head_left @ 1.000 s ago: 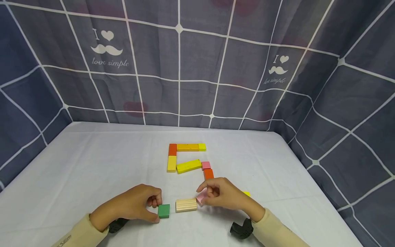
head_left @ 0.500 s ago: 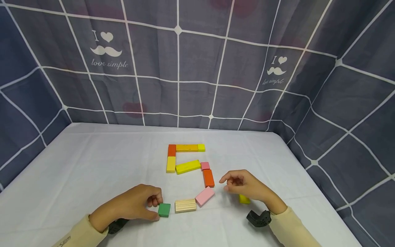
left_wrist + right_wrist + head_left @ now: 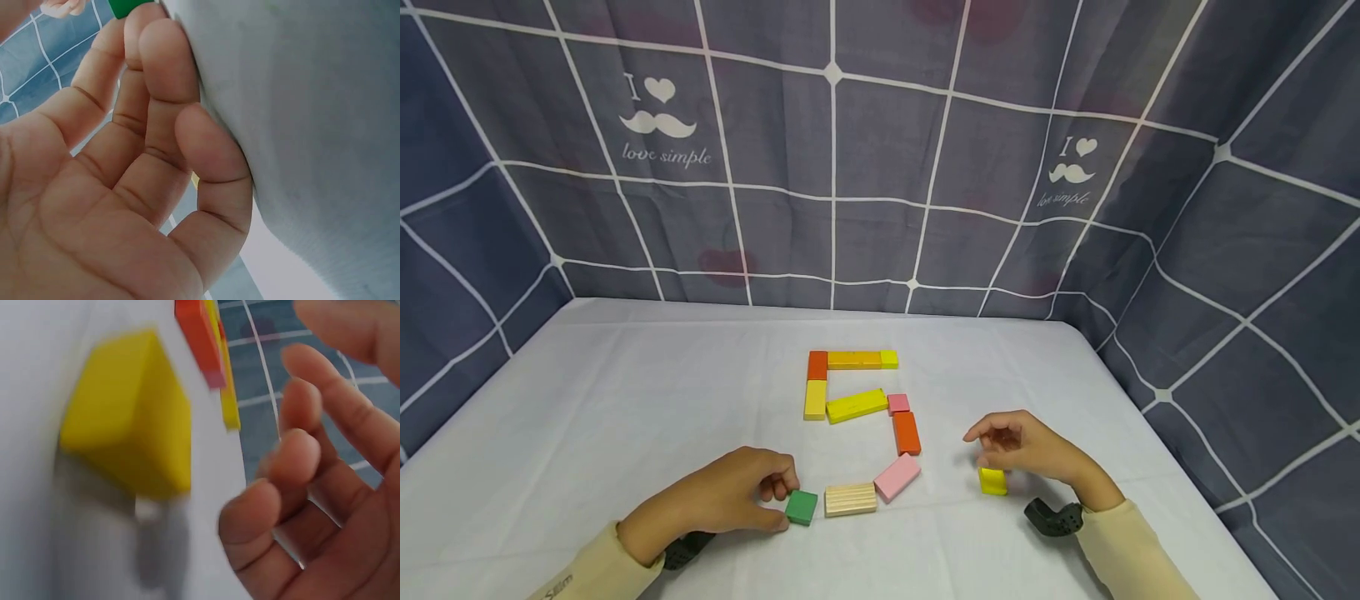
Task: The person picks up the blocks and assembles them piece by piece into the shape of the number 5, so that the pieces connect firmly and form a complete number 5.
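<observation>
In the head view my left hand (image 3: 737,493) pinches a small green block (image 3: 801,507) at the table's near side, thumb and forefinger at its edges. The left wrist view has only a corner of that green block (image 3: 130,6) at the fingertips. My right hand (image 3: 1030,450), holding nothing, hovers with loosely bent fingers by a yellow block (image 3: 993,482). That yellow block (image 3: 128,415) looks large and apart from the fingers in the right wrist view. Just right of the green block lies a ridged wooden block (image 3: 850,500), then a tilted pink block (image 3: 898,477).
Farther back, a curving row continues with an orange-red block (image 3: 907,433), a small pink block (image 3: 898,404), a long yellow block (image 3: 857,406) and several others. A white cloth covers the table (image 3: 685,375). Dark checked curtains (image 3: 880,150) stand behind and at the sides.
My right hand let go of the pink block and moved right to the yellow block. The green block has turned slightly in my left hand, which stays almost in place.
</observation>
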A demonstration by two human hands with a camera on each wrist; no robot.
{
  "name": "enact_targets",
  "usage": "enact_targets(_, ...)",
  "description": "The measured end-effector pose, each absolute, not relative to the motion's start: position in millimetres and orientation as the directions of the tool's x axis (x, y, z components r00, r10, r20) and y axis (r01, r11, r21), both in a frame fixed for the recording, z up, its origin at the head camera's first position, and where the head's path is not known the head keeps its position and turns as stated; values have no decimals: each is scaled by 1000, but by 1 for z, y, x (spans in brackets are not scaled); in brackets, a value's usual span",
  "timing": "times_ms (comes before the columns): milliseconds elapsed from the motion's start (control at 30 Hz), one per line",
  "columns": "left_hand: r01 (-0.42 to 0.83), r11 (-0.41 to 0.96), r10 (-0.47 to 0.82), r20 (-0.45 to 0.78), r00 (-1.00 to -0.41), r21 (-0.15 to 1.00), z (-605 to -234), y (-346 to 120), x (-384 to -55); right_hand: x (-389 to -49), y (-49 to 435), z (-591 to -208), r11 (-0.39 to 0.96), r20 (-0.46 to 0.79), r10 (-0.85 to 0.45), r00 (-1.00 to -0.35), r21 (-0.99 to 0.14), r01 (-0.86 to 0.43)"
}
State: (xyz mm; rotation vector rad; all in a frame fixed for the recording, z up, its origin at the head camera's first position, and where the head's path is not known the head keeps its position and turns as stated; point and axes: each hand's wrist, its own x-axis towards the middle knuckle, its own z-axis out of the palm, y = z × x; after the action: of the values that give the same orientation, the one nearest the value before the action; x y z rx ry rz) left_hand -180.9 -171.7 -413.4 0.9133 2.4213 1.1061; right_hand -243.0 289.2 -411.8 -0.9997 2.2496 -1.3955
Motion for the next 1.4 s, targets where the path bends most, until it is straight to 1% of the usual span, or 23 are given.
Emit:
enact_targets(200,407,519,658,-48,-751,751,-413,-171,-181,-248,305,-415,333,-10,-714,-701,-885,-326)
enact_targets(333,409,522,658,-48,-752,749,-413,-171,-180,-250,311,-417,357,-56,-721,-691,-884,-301)
enact_targets(600,413,525,652,-39,-757,744,-412,-169,-179,-249,317,-417,353,-111,-762,-638,-897,-265)
enact_targets(967,424,554,626,-23,-779,717,-413,-166,-176,-246,319,-415,404,-133,-758,-639,-865,-299)
enact_targets(1233,438,597,595,-5,-803,672,-415,-163,-175,-248,320,-418,399,-119,-761,-638,-862,-314)
enact_targets(1400,446,612,591,-2,-807,653,-415,-162,-175,-248,320,-418,385,-108,-767,-632,-866,-319)
